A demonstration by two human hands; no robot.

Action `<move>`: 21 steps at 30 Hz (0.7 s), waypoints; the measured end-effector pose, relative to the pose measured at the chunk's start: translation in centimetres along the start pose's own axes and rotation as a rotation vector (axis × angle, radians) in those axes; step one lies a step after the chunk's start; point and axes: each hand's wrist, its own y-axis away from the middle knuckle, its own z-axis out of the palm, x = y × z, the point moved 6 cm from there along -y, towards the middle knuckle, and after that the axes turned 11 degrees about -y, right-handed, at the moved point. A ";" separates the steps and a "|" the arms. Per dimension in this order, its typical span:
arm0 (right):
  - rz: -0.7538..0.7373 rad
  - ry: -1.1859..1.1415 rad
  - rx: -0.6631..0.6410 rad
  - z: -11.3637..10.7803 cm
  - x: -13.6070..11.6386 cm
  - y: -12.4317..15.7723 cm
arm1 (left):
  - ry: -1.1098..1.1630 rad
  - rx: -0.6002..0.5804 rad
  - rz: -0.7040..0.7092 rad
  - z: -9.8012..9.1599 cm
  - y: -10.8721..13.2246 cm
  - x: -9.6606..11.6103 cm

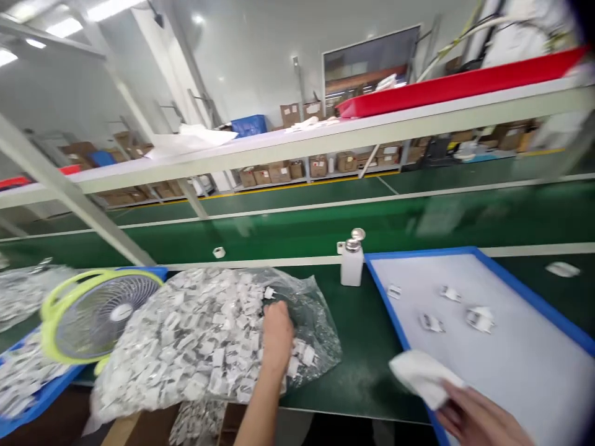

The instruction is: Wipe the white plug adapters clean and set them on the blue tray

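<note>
My left hand [277, 331] is at the open end of a clear plastic bag [320, 322], its fingers closed. A small white plastic part with prongs [269, 293] shows at its fingertips; the grip itself is hidden. A heap of similar white parts [186, 341] fills the bag to the left. On the right, my right hand [469, 412] is closed on a folded white cloth [421, 375], over the near left edge of a blue-rimmed tray [390, 310]. Several small white parts [481, 319] lie spread on the tray's pale surface.
A white pump bottle [352, 266] stands between bag and tray. A yellow-green fan [100, 316] is at the left, beside a blue tray of parts [32, 378]. Above the green bench runs a shelf [279, 145] with a red tray [455, 83]. Below sits a cardboard box [144, 427].
</note>
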 end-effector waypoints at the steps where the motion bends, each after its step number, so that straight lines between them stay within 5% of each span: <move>1: 0.033 -0.028 0.004 0.3 -0.1 0.5 | 0.013 -0.012 0.008 0.0 -0.5 -0.3; 6: 0.075 -0.078 0.043 3.1 -1.2 1.7 | 0.109 -0.046 0.035 -1.4 -2.1 0.0; 10: 0.019 0.038 0.047 3.6 -2.8 1.9 | 0.226 -0.068 0.148 -2.4 1.1 4.6; 16: -0.199 0.600 -0.210 4.4 -5.1 0.5 | 0.352 -0.235 0.405 0.4 8.0 13.1; 21: -0.331 0.813 -0.190 4.0 -5.3 -0.4 | 0.400 -0.311 0.400 2.9 9.0 12.4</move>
